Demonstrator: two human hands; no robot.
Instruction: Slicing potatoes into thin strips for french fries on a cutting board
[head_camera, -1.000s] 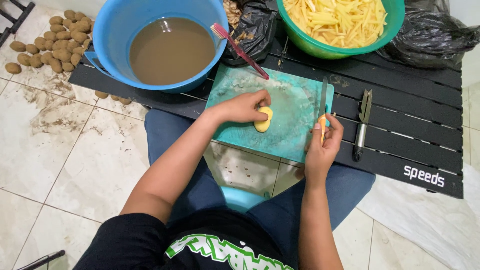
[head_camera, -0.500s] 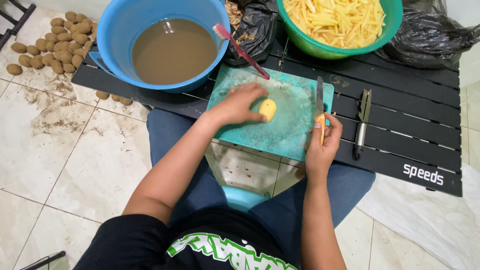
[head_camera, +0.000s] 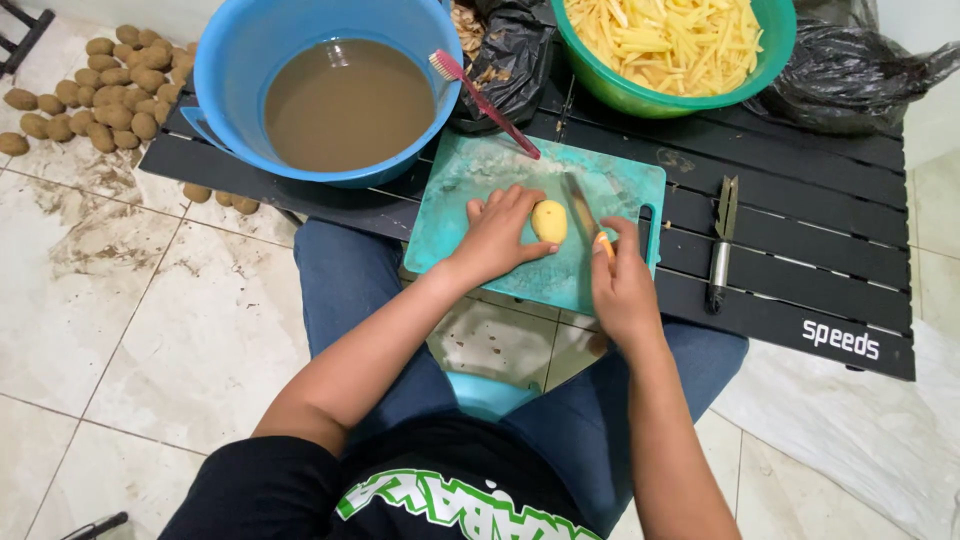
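the left hand presses down on a peeled yellow potato lying near the middle of the teal cutting board, fingers curled over its left side so it cannot roll, leaving the right side bare for the blade. the right hand is clenched around the orange handle of a knife, whose blade angles up and left, its edge just beside the potato — whether it touches is hard to tell. the board sits on the near edge of a black slatted table, over the person's lap, within easy reach. a peeler lies apart to the right; a blue basin of muddy water with a red toothbrush on its rim and a green bowl of cut potato strips stand behind. half a second ago the knife stood upright at the board's right edge, well clear of the potato — now it has swung in beside it, and the left hand has shifted right with the potato.
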